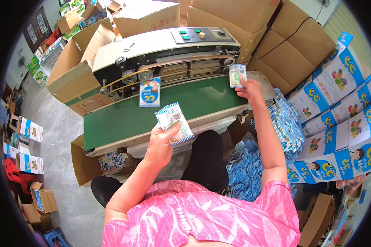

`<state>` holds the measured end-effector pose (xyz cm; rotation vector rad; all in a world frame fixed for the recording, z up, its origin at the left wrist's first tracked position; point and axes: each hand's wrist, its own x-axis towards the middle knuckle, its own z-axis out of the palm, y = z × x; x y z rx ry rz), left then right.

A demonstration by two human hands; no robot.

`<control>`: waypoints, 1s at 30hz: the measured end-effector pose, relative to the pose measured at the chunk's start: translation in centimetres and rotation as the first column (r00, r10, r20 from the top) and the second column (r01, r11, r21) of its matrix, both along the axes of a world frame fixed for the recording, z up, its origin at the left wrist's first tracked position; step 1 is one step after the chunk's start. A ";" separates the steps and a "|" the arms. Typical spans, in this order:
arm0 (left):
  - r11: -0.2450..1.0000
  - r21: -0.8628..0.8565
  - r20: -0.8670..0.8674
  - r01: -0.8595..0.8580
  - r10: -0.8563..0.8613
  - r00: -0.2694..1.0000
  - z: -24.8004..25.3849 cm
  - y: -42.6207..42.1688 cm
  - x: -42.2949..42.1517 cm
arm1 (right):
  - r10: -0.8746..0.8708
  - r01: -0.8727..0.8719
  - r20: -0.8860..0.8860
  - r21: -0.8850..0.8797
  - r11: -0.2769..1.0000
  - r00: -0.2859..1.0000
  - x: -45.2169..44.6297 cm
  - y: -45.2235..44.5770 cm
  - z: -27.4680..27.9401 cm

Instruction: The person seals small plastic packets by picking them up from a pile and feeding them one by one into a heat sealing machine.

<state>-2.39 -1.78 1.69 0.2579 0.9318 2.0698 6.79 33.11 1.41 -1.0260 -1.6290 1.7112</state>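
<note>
Grey shiny floor (66, 168) at left, with a blue plastic stool (55, 238) at the bottom-left edge and a red plastic chair (22, 178) above it, partly hidden. Round wall-side fan (21, 61) farther back, near green-and-white printed cartons (40, 76). Upper right, a thin black cable (290, 36) hangs across big brown cardboard sheets (294, 51); open brown cardboard box (319, 218) lower right.

The person wears a bright pink top (231, 210) marked with paler, leaf-like streaks; its short sleeves (278, 201) share the pattern; small, pale, rounded buttons or beads (184, 219) run in a line near the neckline; the legwear (206, 160) is plain black
</note>
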 end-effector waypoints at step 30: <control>0.997 -0.072 -0.419 -0.028 -0.005 0.908 0.3 0.2 0.2 | -0.033 0.033 0.022 -0.020 0.999 0.999 0.8 0.5 0.4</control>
